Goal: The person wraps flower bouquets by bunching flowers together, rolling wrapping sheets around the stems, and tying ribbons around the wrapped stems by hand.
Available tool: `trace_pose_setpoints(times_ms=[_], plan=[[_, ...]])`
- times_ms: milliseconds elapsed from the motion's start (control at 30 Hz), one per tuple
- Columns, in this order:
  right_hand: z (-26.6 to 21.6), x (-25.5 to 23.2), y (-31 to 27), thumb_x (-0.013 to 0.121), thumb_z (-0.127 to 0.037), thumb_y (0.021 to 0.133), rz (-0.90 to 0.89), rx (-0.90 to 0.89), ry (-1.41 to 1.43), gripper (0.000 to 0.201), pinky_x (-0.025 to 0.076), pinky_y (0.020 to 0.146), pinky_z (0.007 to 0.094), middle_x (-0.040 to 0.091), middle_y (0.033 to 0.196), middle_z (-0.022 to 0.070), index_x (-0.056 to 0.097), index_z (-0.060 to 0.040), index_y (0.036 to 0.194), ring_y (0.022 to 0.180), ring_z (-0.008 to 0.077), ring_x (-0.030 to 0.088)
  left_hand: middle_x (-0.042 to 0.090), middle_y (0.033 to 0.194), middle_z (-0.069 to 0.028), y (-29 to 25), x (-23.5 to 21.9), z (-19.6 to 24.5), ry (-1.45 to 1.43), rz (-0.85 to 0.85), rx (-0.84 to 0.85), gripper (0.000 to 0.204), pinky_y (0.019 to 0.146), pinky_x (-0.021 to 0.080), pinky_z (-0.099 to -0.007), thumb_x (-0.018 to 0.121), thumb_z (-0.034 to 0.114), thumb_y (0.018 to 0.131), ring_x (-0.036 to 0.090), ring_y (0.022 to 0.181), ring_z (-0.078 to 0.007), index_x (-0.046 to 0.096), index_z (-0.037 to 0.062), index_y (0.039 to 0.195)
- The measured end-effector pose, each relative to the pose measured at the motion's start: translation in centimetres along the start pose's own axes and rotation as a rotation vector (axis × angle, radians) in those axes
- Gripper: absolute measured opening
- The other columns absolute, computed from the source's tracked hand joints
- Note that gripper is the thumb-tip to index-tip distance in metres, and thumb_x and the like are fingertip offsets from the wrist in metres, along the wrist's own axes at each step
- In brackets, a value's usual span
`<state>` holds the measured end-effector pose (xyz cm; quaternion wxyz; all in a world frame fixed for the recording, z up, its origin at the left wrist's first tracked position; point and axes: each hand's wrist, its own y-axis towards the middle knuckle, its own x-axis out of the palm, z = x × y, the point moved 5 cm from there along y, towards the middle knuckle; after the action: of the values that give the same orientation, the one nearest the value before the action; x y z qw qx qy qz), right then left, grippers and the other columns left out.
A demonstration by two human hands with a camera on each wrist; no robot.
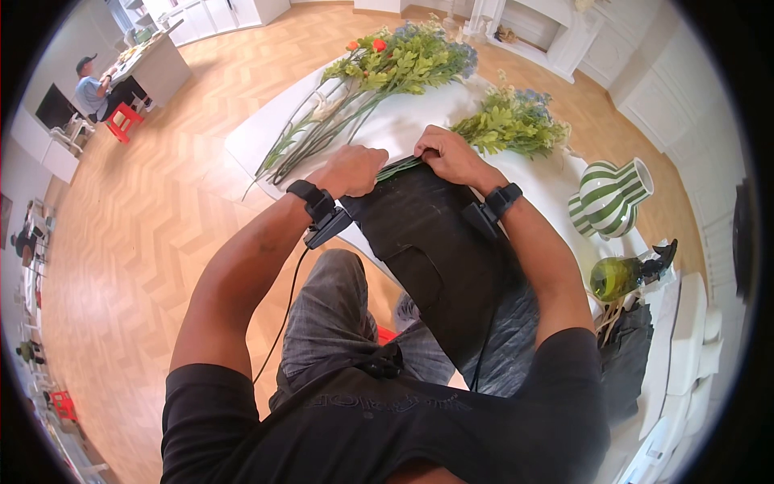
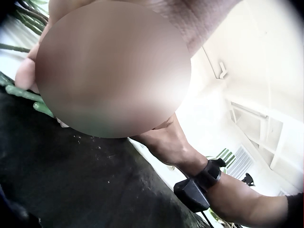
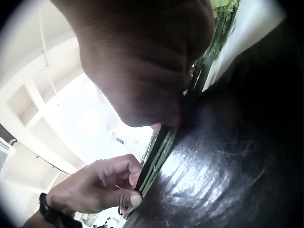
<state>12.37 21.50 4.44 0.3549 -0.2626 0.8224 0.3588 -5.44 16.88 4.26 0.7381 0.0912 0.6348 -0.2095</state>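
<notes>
Several green flower stems [image 1: 399, 168] run between the two hands along the top edge of a black sheet [image 1: 427, 250], which drapes down toward the lap. My left hand [image 1: 355, 168] grips the stems near their cut ends; its thumb [image 3: 129, 198] lies against them in the right wrist view. Further along, my right hand [image 1: 455, 155] pinches the same stems with curled fingers, at the sheet's edge. Beyond it the stems lead to a leafy bunch with pale and blue flowers [image 1: 516, 125] on the table. A blurred oval covers much of the left wrist view.
A larger bunch with red and blue flowers [image 1: 403, 60] lies across the white table [image 1: 250, 141]. To the right stand a green-striped vase [image 1: 609, 198], a green glass bottle [image 1: 614, 278] and more black material [image 1: 629, 347]. Far left, a person sits on a red stool [image 1: 123, 121].
</notes>
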Motion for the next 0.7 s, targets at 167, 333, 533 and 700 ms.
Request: trace_pose_setpoints(times_ms=[167,333,533,700], plan=[[-0.6,0.0,0.0,0.064,0.002,0.08,-0.093,-0.041,-0.041,0.007,0.048,0.074,0.0378,0.058,0.088,0.0116,0.062,-0.0018,0.086,0.083,0.0307,0.059,0.068,0.088,-0.0177,-0.2,0.0,0.2,-0.001,0.072,0.056,0.015,0.075,0.049,-0.0476,0.068,0.01,0.077,0.065,0.089,-0.0386,0.062,0.0052,0.09],[-1.1,0.2,-0.7,0.066,0.002,0.08,-0.04,-0.117,-0.083,0.007,0.048,0.073,0.0384,0.057,0.087,0.0121,0.061,-0.0016,0.084,0.084,0.0316,0.058,0.064,0.083,-0.0155,-1.9,0.7,1.1,0.043,0.25,0.069,0.01,0.072,0.049,-0.0472,0.064,0.005,0.077,0.063,0.085,-0.0372,0.061,0.0045,0.086],[-1.2,0.4,-0.7,0.061,0.002,0.078,-0.049,-0.111,-0.118,0.005,0.046,0.075,0.0423,0.056,0.085,0.0135,0.062,-0.0015,0.081,0.087,0.0347,0.057,0.062,0.084,-0.015,-3.5,1.0,1.8,0.013,0.437,0.117,0.011,0.073,0.049,-0.0466,0.062,0.008,0.08,0.063,0.086,-0.0356,0.061,0.0036,0.09],[-1.2,0.5,-0.4,0.059,0.005,0.074,-0.081,-0.08,-0.132,0.008,0.046,0.071,0.0432,0.056,0.084,0.014,0.06,-0.0013,0.079,0.085,0.0356,0.057,0.065,0.083,-0.0164,-2.7,0.0,-1.1,-0.185,0.28,0.062,0.026,0.07,0.048,-0.0428,0.071,0.022,0.084,0.064,0.081,-0.0341,0.059,0.0017,0.096]])
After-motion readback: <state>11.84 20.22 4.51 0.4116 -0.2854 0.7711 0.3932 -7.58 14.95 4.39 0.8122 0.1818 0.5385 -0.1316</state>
